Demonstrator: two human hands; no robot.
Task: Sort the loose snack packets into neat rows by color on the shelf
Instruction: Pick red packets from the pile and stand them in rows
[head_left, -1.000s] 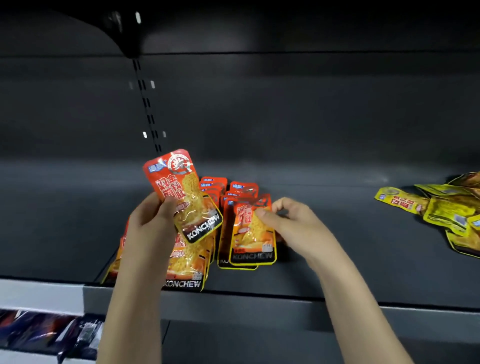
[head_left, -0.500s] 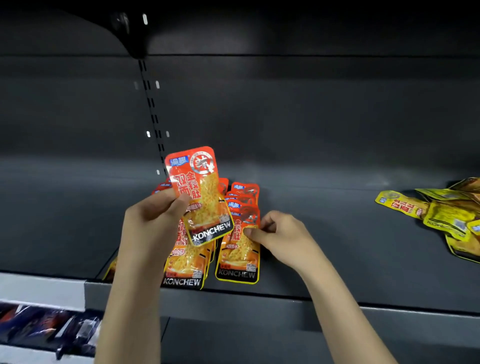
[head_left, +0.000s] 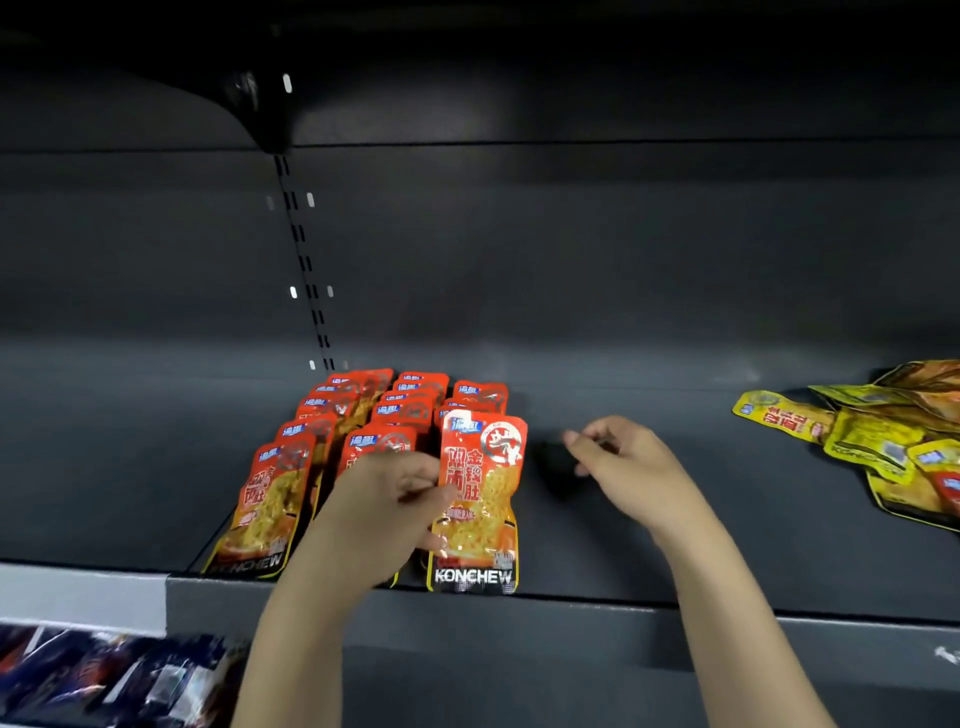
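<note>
Red packets (head_left: 363, 431): three rows on the shelf (head_left: 623, 545); my left hand (head_left: 384, 509) pinches the front packet (head_left: 478, 499) of the right-hand row. Right hand (head_left: 623, 462), just right of it, loosely curled, apparently holding nothing. Yellow packets (head_left: 872, 436): unsorted heap, well right of the rows.

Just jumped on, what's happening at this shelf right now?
A person is sorting snack packets on a dark grey metal shelf. The left hand grips a red-orange foil snack packet at the front of the right-hand row of red-orange packets, three rows in all. The right hand hovers loosely curled, holding nothing. A loose pile of yellow packets lies unsorted at far right.
</note>
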